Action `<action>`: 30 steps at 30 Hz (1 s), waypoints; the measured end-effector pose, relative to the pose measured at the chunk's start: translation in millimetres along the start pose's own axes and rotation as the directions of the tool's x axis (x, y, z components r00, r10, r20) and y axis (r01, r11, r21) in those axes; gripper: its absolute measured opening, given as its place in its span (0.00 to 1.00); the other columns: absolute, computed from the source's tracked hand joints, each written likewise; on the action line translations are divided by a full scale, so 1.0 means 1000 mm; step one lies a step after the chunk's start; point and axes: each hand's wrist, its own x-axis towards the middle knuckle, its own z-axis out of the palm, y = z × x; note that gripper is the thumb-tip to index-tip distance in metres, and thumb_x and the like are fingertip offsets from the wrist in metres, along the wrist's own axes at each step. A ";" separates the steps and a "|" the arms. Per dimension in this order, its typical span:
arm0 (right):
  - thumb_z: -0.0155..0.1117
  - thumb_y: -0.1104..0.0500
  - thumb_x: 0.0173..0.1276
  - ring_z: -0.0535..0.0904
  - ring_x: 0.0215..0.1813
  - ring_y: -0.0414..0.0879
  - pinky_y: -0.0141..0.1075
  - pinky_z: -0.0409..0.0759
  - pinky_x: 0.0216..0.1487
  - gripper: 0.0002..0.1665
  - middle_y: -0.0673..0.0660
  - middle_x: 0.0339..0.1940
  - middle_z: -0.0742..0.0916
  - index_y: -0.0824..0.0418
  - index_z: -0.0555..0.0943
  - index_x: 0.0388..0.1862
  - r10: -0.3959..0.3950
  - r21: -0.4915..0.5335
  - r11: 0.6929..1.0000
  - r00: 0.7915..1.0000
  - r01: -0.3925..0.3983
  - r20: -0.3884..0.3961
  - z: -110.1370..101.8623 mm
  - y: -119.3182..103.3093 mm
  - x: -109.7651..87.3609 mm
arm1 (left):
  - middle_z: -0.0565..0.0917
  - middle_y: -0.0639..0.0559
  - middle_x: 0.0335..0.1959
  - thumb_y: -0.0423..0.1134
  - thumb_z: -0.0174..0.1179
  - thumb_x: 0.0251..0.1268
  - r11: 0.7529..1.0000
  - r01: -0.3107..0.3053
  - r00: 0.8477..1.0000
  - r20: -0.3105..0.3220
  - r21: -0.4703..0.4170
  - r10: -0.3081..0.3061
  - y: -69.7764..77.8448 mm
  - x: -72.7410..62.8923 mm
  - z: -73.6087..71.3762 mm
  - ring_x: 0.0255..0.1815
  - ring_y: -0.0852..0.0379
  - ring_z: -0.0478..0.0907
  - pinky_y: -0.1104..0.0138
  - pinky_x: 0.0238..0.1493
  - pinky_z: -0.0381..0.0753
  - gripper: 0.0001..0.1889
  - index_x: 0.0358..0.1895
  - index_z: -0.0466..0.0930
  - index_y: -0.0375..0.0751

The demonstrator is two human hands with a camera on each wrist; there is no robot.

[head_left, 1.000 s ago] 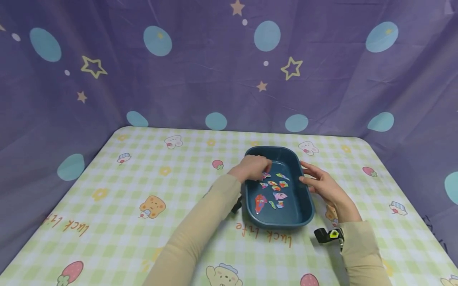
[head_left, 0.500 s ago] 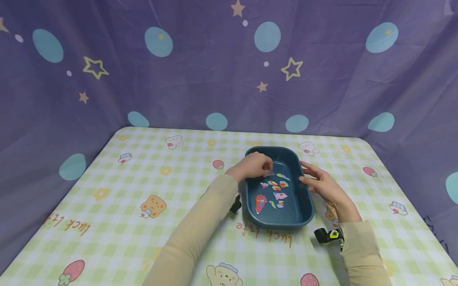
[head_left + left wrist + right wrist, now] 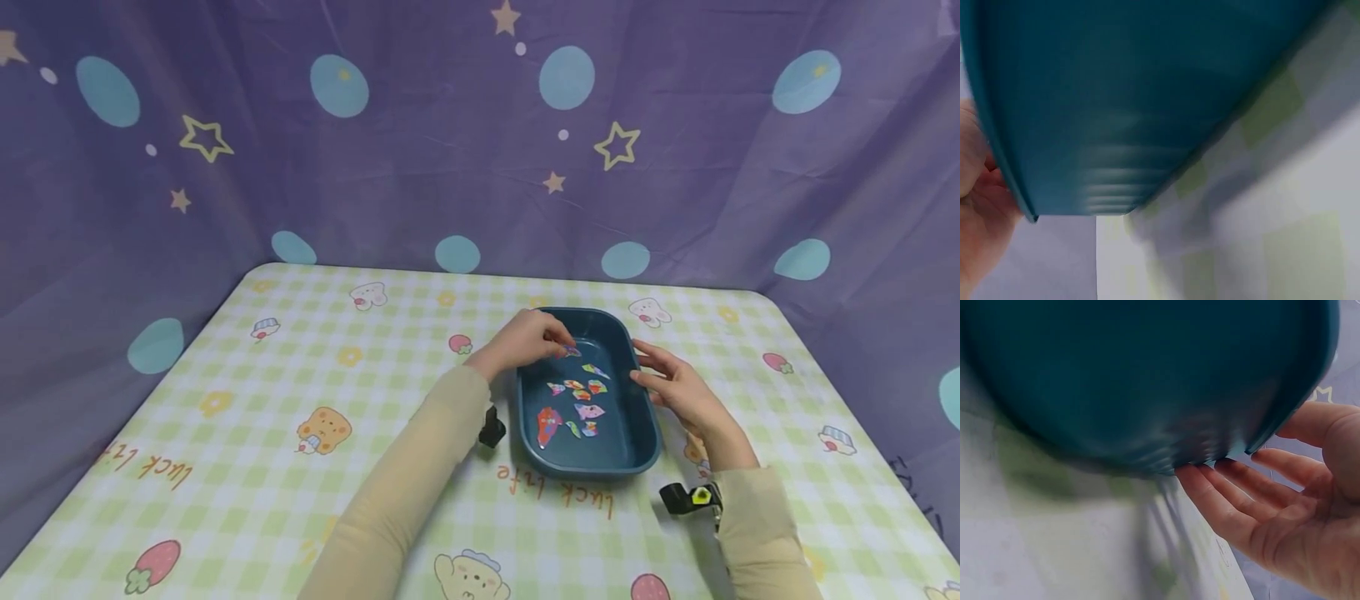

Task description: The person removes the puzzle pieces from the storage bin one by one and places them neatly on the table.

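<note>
A dark teal plastic basin (image 3: 585, 462) stands on the table, with several small, brightly coloured irregular cut-out pieces lying on its floor. My left hand (image 3: 528, 337) reaches over the left rim. Its thumb and fingertips pinch a small multicoloured piece (image 3: 572, 352) in the far part of the basin. In the left wrist view the basin wall (image 3: 1116, 94) hides those fingertips. At the basin's right side is my right hand (image 3: 686, 392), its fingers nearly straight against the outer wall and the thumb at the rim. The right wrist view shows those fingers (image 3: 1235, 500) touching the ribbed wall.
A larger red piece (image 3: 548, 427), a pink piece (image 3: 588, 412) and a thin green-and-yellow piece (image 3: 596, 372) lie apart in the basin. The table wears a green checked cloth (image 3: 390, 367) with printed cartoons. A purple curtain (image 3: 420, 167) hangs behind it.
My left hand has lifted a little and shifted toward the far end of the basin, the small piece moving along at its fingertips. My right hand has stayed at the basin's side.
</note>
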 end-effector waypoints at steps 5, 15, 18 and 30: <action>0.55 0.52 0.67 0.72 0.47 0.37 0.31 0.75 0.37 0.38 0.67 0.66 0.65 0.54 0.53 0.72 -0.016 0.015 1.000 1.000 0.016 -0.010 0.001 0.002 -0.001 | 0.85 0.55 0.33 0.36 0.59 0.59 0.992 0.038 0.998 -0.047 -0.119 -0.044 -0.002 -0.007 -0.006 0.35 0.54 0.82 0.74 0.31 0.77 0.08 0.41 0.83 0.45; 0.55 0.52 0.67 0.72 0.44 0.34 0.30 0.75 0.35 0.38 0.67 0.66 0.65 0.54 0.52 0.72 -0.031 0.020 0.999 1.000 0.031 -0.003 0.001 0.002 -0.001 | 0.84 0.53 0.32 0.37 0.62 0.56 0.987 0.026 0.987 -0.155 -0.157 -0.051 -0.006 -0.022 -0.023 0.31 0.53 0.81 0.73 0.30 0.77 0.09 0.41 0.83 0.43; 0.54 0.52 0.68 0.72 0.44 0.33 0.30 0.75 0.34 0.37 0.68 0.65 0.66 0.55 0.52 0.72 -0.031 0.025 0.999 1.000 0.031 0.000 0.001 0.003 -0.001 | 0.84 0.56 0.34 0.37 0.63 0.56 0.991 0.038 0.980 -0.189 -0.125 -0.062 -0.011 -0.025 -0.027 0.29 0.61 0.79 0.73 0.31 0.77 0.08 0.40 0.84 0.45; 0.52 0.49 0.69 0.71 0.47 0.31 0.31 0.75 0.40 0.37 0.68 0.67 0.64 0.55 0.51 0.72 -0.018 0.041 0.999 1.000 0.017 0.013 0.001 0.000 -0.003 | 0.83 0.56 0.29 0.39 0.62 0.57 0.990 0.078 0.954 -0.280 -0.113 -0.107 -0.030 -0.042 -0.048 0.26 0.62 0.78 0.69 0.28 0.76 0.08 0.40 0.84 0.46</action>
